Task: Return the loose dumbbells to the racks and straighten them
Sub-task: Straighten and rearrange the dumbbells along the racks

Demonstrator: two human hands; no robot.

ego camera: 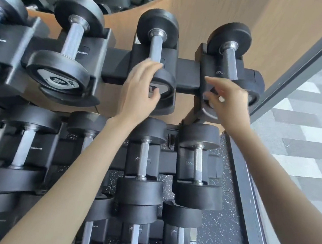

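Rubber-black and round-headed on knurled steel handles, the second-from-end dumbbell [156,46] and the end dumbbell [229,63] sit on the top tier of the black moulded rack [185,71], long axes running straight away from us, our left hand [139,90] curled over the first's near head, our right hand [229,104] curled round the second's.

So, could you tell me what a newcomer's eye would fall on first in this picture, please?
Most likely the two bare arms reaching up the middle: the left hand holds the near head of the second dumbbell from the right on the top rack, and the right hand is at the near head of the rightmost dumbbell. Below, more black dumbbells fill the lower tiers.
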